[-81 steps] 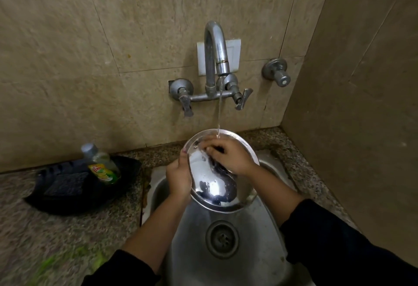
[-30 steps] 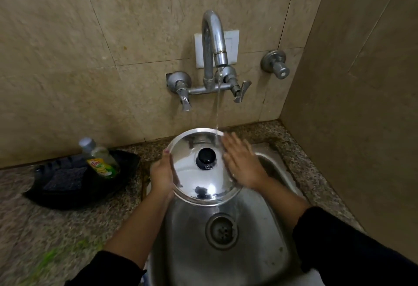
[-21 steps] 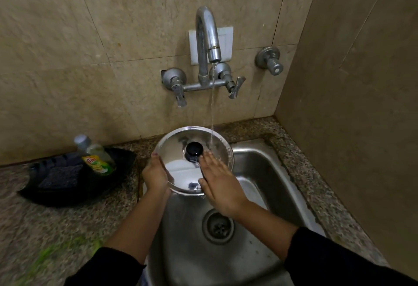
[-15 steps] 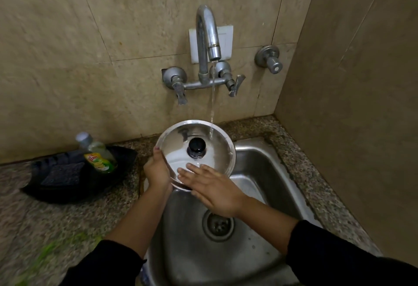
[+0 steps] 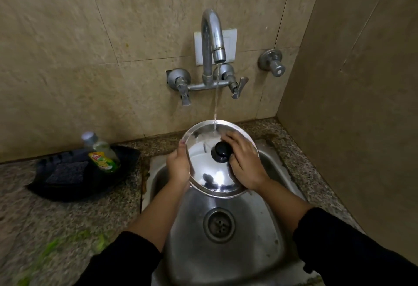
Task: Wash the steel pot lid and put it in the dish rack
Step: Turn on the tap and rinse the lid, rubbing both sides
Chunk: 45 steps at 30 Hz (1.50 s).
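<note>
Now mid-rinse, judging by the running water [image 5: 215,105]. Holding the lid [image 5: 210,172] over the far end of the sink [image 5: 226,265], knob [image 5: 221,152] side up, tilted with the far rim higher and right under the stream from the tap [image 5: 212,37].

Gripping the lid's left rim with the left hand [image 5: 178,166]: thumb hooked over the top face, fingers curled behind and out of sight. Resting the right hand [image 5: 245,163] on the lid's right half, just right of the knob, fingers fairly straight and laid flat on the steel, pinching nothing. Probably rubbing the top face clean; cannot tell about leftover soap.

No dish rack anywhere in view, so no telling the direction of the carry. Likely to matter most for that move: already clamped at the left rim by the left hand, and the knob just beside the right thumb. So either a one-handed lift by the rim, or a short shift of the right fingers onto the knob. Wet steel, probably slippery; better drained before leaving the sink.

Off to the left, near the counter's back edge: a black tray [image 5: 67,189] holding a soap bottle [image 5: 101,155] and a dark scrub pad [image 5: 66,172].
</note>
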Tool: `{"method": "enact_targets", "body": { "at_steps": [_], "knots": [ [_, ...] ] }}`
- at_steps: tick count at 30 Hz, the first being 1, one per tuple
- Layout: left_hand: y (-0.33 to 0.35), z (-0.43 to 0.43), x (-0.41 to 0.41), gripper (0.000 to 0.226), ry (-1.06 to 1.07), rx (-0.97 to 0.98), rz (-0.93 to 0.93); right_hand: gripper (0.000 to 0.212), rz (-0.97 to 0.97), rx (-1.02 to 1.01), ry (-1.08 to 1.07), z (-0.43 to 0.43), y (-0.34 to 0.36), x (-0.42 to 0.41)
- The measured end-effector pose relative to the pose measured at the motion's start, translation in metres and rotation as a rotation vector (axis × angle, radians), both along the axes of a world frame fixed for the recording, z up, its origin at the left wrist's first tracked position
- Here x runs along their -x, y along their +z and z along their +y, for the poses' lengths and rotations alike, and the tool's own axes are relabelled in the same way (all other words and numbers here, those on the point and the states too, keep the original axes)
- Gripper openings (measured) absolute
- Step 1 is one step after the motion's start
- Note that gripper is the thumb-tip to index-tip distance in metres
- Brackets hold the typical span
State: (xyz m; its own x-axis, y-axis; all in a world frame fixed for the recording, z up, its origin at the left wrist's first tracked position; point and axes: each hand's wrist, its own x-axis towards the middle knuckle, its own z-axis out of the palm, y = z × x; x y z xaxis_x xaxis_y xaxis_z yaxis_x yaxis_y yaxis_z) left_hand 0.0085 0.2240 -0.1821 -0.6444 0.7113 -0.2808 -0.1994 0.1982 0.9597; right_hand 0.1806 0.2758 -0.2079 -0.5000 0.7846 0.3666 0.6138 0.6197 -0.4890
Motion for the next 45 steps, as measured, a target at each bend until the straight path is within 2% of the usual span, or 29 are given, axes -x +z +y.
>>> {"method": "enact_targets", "body": {
  "at_steps": [4,7,12,14,17,18,20,22,23,24,26,28,30,32,33,34,36,37,38,42,45],
  "knots": [
    [-0.002,0.003,0.001,0.041,-0.092,-0.009,0.079,0.059,0.064,-0.019,-0.044,-0.023,-0.009,-0.008],
    [-0.011,-0.005,0.002,0.046,-0.09,0.086,0.058,0.056,-0.008,-0.111,0.04,-0.043,-0.016,-0.014],
    [-0.026,-0.024,0.023,0.04,-0.061,0.193,-0.188,0.057,-0.195,-0.382,0.386,-0.062,-0.015,-0.014],
    [-0.028,-0.026,0.034,0.042,-0.035,0.232,-0.228,0.051,-0.247,-0.476,0.511,-0.063,-0.016,-0.01],
    [-0.022,-0.033,0.05,0.04,-0.104,0.325,-0.326,0.036,-0.159,-0.527,0.536,-0.058,-0.005,0.003],
    [-0.018,-0.037,0.054,0.043,-0.15,0.367,-0.371,0.031,-0.084,-0.486,0.497,-0.056,0.002,0.007],
    [-0.014,-0.044,0.06,0.065,-0.268,0.444,-0.391,0.021,0.057,-0.292,0.351,-0.05,0.017,0.015],
    [-0.023,-0.05,0.062,0.087,-0.315,0.496,-0.234,0.011,0.308,0.126,0.171,-0.043,0.027,0.019],
    [-0.029,-0.054,0.062,0.09,-0.283,0.486,-0.168,0.008,0.463,0.366,0.097,-0.039,0.03,0.02],
    [-0.035,-0.059,0.061,0.088,-0.248,0.436,-0.15,0.009,0.6,0.541,0.042,-0.036,0.032,0.019],
    [-0.048,-0.066,0.06,0.085,-0.294,0.261,-0.24,0.011,0.746,0.757,-0.051,-0.028,0.032,0.018],
    [-0.05,-0.07,0.056,0.075,-0.348,0.087,-0.355,0.014,0.826,0.934,-0.125,-0.025,0.028,0.02],
    [-0.049,-0.072,0.055,0.062,-0.276,0.018,-0.39,0.014,0.831,1.02,-0.221,-0.024,0.022,0.024],
    [-0.049,-0.071,0.052,0.053,-0.179,0.005,-0.353,0.012,0.746,0.96,-0.31,-0.023,0.013,0.03],
    [-0.049,-0.07,0.052,0.05,-0.155,-0.001,-0.318,0.016,0.655,0.864,-0.336,-0.022,0.008,0.033],
    [-0.045,-0.069,0.049,0.048,-0.139,-0.003,-0.291,0.026,0.482,0.711,-0.351,-0.022,0.003,0.035],
    [-0.041,-0.062,0.04,0.043,-0.078,0.012,-0.256,0.052,-0.045,0.314,-0.344,-0.023,-0.007,0.039],
    [-0.042,-0.058,0.036,0.04,-0.047,0.017,-0.239,0.061,-0.225,0.165,-0.29,-0.025,-0.01,0.044],
    [-0.039,-0.053,0.03,0.038,-0.037,0.012,-0.221,0.066,-0.319,0.086,-0.19,-0.027,-0.013,0.051],
    [-0.034,-0.034,0.019,0.04,-0.079,-0.04,-0.242,0.07,-0.416,0.051,0.277,-0.046,-0.018,0.068],
    [-0.035,-0.03,0.019,0.039,-0.08,-0.032,-0.244,0.062,-0.458,0.057,0.345,-0.051,-0.016,0.044]
  ]
}}
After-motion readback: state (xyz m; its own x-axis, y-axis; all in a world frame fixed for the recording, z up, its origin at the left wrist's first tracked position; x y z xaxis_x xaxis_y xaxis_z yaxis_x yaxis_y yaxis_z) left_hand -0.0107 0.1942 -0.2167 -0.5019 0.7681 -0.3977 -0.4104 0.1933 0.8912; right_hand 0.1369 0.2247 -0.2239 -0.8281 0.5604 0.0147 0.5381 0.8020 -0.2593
